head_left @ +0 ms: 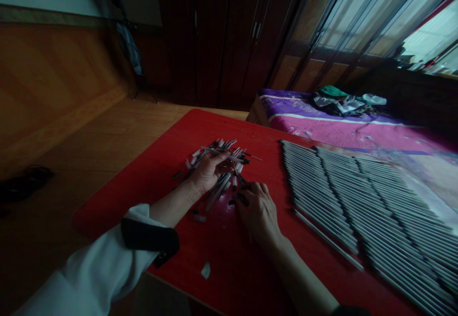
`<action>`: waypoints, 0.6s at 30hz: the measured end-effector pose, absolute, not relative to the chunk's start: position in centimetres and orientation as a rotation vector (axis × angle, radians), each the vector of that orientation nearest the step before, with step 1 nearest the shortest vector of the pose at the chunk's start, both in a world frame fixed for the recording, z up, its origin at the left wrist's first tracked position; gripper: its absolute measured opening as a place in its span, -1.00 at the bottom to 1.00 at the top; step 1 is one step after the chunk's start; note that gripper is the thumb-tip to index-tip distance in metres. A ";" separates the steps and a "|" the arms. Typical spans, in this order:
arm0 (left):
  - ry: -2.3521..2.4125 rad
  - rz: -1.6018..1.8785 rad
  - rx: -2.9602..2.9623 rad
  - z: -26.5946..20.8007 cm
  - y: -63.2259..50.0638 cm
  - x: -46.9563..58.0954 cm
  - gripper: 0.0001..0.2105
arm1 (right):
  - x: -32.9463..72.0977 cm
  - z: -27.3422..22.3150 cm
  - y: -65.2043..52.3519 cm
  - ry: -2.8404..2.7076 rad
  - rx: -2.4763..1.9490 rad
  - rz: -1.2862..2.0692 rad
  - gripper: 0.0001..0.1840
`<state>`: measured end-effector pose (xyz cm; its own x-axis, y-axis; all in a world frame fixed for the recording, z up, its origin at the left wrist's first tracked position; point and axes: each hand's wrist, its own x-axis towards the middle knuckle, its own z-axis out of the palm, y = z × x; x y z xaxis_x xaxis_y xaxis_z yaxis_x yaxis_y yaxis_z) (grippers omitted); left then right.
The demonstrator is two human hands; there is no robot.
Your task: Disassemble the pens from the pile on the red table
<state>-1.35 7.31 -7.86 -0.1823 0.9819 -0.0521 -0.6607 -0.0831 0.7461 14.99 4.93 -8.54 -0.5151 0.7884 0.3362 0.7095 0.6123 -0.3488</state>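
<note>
My left hand [209, 170] is over a loose pile of pen parts [218, 187] on the red table. Its thumb and fingers close on a slim pale pen [232, 158] with a dark end pointing right. Beside it, my right hand [259, 206] is low over the table with fingers curled together. Small dark pieces [232, 202] show at its fingertips; whether it grips one is too dim to tell. To the right, slim pens with black ends lie side by side in neat rows [322, 187].
The red table [150, 178] has a rounded far left corner. A small pale scrap [205, 270] lies near its front edge. Beyond is a bed with a purple and pink cover [300, 123] and a heap of clothes [339, 99]. Dark wardrobes [222, 35] line the back.
</note>
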 end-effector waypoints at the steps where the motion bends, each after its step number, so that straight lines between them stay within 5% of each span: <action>1: 0.768 1.608 0.571 -7.8 7.3 -1.4 -0.85 | 15.1 -8.4 5.1 -2.322 -1.170 0.279 -0.83; 9: 0.780 1.495 0.690 -7.8 6.9 -1.0 -0.82 | 19.3 -5.6 8.1 -1.683 -1.220 1.169 -0.75; 18: 1.112 1.151 1.332 -6.9 5.4 0.2 -0.70 | 21.6 -7.1 9.5 -1.051 -1.038 1.566 -0.77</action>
<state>0.21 5.37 -6.87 0.1199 0.9909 0.0610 0.0266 -0.0647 0.9976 21.55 9.46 -7.10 -0.1896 0.9724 -0.1358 -0.2429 -0.1804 -0.9531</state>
